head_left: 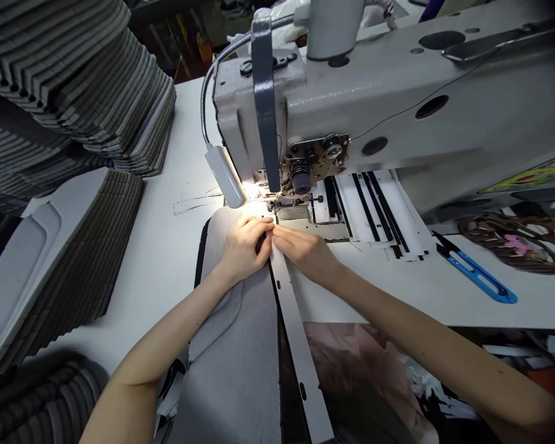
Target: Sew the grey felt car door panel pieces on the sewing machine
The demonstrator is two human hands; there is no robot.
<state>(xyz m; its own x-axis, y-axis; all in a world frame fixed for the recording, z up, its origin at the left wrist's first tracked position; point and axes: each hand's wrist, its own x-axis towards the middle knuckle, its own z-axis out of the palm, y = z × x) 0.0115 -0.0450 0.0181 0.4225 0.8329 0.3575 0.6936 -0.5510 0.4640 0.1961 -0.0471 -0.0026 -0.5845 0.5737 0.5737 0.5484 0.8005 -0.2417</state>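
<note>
A grey fabric panel (245,370) lies on the sewing table and hangs over its front edge toward me. Along its right edge runs a long white strip (296,327) with small dark slots. My left hand (246,245) is closed in a pinch where the panel and strip meet, just in front of the needle area. Beside it, my right hand (308,254) pinches the strip from the right, its fingertips nearly touching the left ones. The sewing machine (379,105) stands over the work, and its lamp (226,176) lights the needle area. The needle itself is hard to make out.
Tall stacks of grey panels (87,74) and a lower panel stack (87,246) fill the left side. White strips with black bands (374,209) lie under the machine arm. Blue thread snips (478,274) rest at right, near a brown item with a pink flower (517,244).
</note>
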